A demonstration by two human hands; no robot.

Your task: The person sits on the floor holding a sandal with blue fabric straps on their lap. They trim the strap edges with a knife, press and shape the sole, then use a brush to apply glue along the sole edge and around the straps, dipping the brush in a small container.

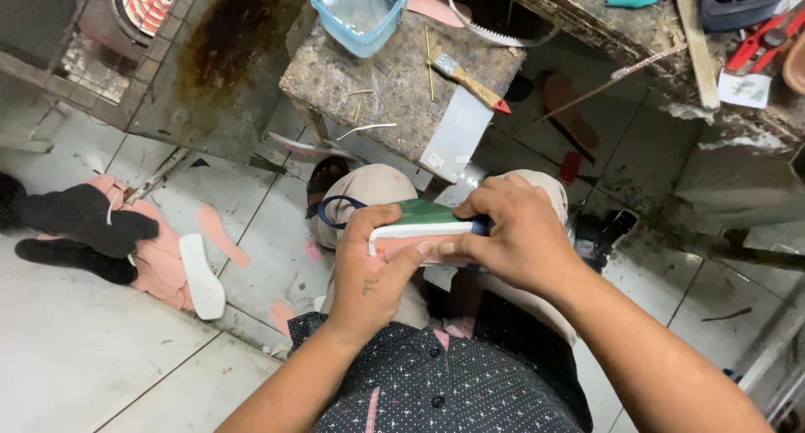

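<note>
Held piece: a flat sandal sole with a green top layer, a white rim and a pink underside [423, 223] is held over the lap, just above the knees, in the middle of the view.
Long axis: the sole is laid crosswise, from 9 o'clock to 3 o'clock, tipped slightly so that the white edge faces the camera.
Strap: a dark blue strap loop [335, 207] is seen at the sole's 9 o'clock end, beyond the left knuckles.
Left hand: the left hand [369, 269] is placed under and behind the sole from 7 o'clock; its fingers are clenched around the 9 o'clock half, with the thumb [411, 255] pressed along the pink lower edge.
Right hand: the right hand [511, 232] is laid over the 3 o'clock half from 4 o'clock; its fingers [478, 200] are curled down over the green top and grasp the sole, so that end is hidden.
Nearer hand: both hands are touching the sole; neither is free.
Sole relative to fingers: the exposed middle lies between the two grips, at 3 o'clock from the left thumb and at 9 o'clock from the right fingers.
Table: a rough, stained stone-topped table [394, 89] stands at 12 o'clock, well apart from the hands.
On the table: a light blue plastic tub [356, 14] and a wooden-handled brush with a red tip [470, 82] are set there.
Floor: loose pink and white cut-out soles [197, 269] are scattered on the tiled floor at 9 o'clock.
</note>
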